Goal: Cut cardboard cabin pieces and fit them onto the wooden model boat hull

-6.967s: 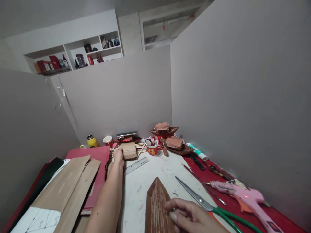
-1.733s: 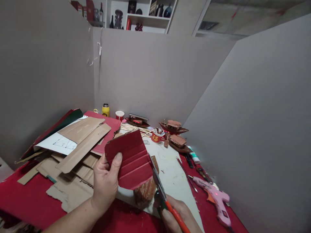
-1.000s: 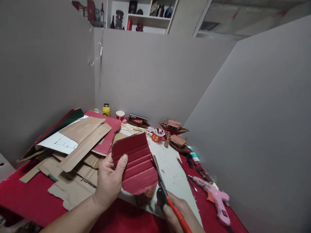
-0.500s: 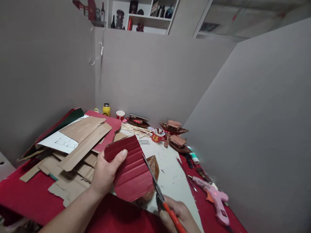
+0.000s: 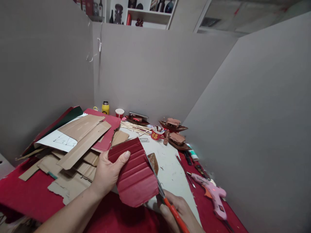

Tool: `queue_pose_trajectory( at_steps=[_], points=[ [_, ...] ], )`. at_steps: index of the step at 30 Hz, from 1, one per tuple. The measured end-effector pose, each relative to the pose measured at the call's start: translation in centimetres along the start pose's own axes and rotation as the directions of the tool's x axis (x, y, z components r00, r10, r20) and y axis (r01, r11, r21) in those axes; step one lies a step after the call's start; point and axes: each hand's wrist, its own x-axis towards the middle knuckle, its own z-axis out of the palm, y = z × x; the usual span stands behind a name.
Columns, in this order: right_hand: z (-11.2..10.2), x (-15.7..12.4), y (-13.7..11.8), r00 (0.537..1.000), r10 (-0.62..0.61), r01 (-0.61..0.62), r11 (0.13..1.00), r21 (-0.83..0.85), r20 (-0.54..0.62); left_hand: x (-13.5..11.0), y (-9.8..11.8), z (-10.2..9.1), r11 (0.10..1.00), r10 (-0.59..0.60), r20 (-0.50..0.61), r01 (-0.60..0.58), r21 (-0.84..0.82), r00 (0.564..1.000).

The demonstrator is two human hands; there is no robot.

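Note:
My left hand (image 5: 110,173) grips a ridged piece of red cardboard (image 5: 137,176) by its left edge, thumb on top and fingers behind it. The lower corners of the piece are cut at a slant. My right hand (image 5: 176,207) is closed round the orange handles of a pair of scissors (image 5: 160,191). Their blades lie along the right edge of the cardboard. Behind that edge, a small brown boat hull (image 5: 153,161) rests on the pale work board (image 5: 168,174), partly hidden by the cardboard.
Cardboard scraps (image 5: 82,145) and a sheet with a drawing (image 5: 57,140) are piled at left. Model boats (image 5: 177,139), a red paper cup (image 5: 156,133) and thin sticks (image 5: 134,127) stand at the back. A pink glue gun (image 5: 213,194) lies at right on red cloth.
The red cardboard has shifted slightly right and down with my left hand, covering more of the boat hull. The scissor blades look more closed along its edge.

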Motion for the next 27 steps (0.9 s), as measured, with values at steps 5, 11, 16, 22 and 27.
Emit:
queue_pose_trajectory(
  at_steps=[5,11,16,22,27],
  points=[
    [0.4,-0.2,-0.5,0.996,0.035,-0.032,0.999,0.034,-0.086,0.1,0.2,-0.2,1.000,-0.007,0.028,0.008,-0.009,1.000],
    [0.6,0.3,-0.6,0.995,0.034,-0.033,0.999,0.013,-0.091,0.0,0.1,0.1,0.999,-0.035,0.069,0.038,-0.039,0.997],
    [0.3,0.4,-0.1,0.995,0.036,-0.033,0.999,0.035,-0.098,-0.5,-0.1,0.5,0.998,-0.068,0.133,0.066,0.025,0.989],
    [0.3,-0.4,1.2,0.990,0.063,-0.059,0.998,0.033,-0.129,-0.3,0.0,0.1,0.996,-0.082,0.148,0.084,-0.004,0.986],
    [0.5,-0.3,1.1,0.990,0.084,-0.080,0.996,0.039,-0.113,-0.1,0.3,0.0,0.994,-0.091,0.193,0.100,-0.035,0.977]
  ],
)
